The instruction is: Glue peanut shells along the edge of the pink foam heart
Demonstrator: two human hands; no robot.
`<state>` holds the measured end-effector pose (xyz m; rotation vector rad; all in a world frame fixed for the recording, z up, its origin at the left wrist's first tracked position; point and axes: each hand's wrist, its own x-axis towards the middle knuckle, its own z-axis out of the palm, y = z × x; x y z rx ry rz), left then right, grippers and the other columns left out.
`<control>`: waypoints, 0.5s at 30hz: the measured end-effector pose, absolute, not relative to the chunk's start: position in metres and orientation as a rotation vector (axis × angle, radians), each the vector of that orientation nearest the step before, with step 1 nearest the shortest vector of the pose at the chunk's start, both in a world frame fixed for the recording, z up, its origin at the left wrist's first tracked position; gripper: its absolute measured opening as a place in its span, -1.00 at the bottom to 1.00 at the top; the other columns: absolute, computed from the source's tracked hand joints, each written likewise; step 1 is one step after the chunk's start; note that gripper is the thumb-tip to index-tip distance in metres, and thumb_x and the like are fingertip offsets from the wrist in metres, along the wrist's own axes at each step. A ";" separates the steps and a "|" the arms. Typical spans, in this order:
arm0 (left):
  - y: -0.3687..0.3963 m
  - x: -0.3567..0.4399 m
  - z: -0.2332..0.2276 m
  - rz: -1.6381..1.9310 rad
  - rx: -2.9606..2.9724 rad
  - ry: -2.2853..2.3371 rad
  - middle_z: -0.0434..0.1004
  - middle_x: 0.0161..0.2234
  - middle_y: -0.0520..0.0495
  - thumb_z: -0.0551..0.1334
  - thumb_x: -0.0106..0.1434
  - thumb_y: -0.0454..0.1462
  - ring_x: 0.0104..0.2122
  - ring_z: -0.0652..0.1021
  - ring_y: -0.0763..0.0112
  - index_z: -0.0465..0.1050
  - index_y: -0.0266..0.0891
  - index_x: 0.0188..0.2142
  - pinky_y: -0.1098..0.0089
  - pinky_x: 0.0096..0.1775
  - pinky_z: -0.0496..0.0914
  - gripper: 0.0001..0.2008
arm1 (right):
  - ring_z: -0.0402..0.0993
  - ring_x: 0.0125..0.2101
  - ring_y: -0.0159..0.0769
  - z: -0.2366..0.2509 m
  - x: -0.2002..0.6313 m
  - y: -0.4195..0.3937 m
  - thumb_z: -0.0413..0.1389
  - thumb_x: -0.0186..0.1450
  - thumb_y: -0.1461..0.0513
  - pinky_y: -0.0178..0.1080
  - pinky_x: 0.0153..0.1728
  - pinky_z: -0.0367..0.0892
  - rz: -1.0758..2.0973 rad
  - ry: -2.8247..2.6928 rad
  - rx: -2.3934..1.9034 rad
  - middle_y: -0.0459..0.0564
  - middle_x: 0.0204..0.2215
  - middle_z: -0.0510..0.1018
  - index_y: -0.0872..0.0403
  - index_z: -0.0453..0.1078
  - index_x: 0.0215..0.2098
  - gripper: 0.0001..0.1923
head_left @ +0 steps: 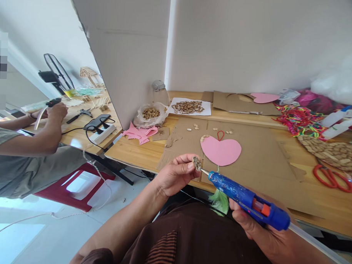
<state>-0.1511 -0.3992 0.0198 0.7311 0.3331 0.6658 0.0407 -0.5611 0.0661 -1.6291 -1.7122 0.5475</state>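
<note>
Between the fingertips of my left hand (180, 173) is a small brown peanut shell (196, 163), its rough side toward me. My right hand (259, 229) grips a blue glue gun (243, 196) with a clear glue stick (316, 244) out of its back end. The gun's metal nozzle points left and meets or nearly meets the shell. Just beyond lies a pink paper heart (221, 151) with a red loop at its top and shell pieces at its upper left lobe. A green tassel (219, 202) hangs below it at the table edge.
Cardboard (267, 162) covers the table. Behind are shells on white paper (205, 108), a bag of peanuts (151, 113) and pink scraps (139, 133). Red scissors (333, 178) and coloured cords (294, 119) lie right. At left, another person (28, 142) works beside a power strip (103, 134).
</note>
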 end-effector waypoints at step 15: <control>-0.398 -0.153 0.019 0.658 0.734 0.367 0.52 -0.40 -0.04 0.56 -0.05 -0.24 -0.39 0.49 0.48 0.59 -0.32 -0.34 0.39 -0.20 0.39 -0.69 | 0.51 -0.59 -0.30 0.058 0.043 -0.560 0.14 0.38 0.06 -0.32 -0.51 0.45 0.493 -1.727 -1.551 -0.13 -0.59 0.55 -0.03 0.43 -0.37 -0.78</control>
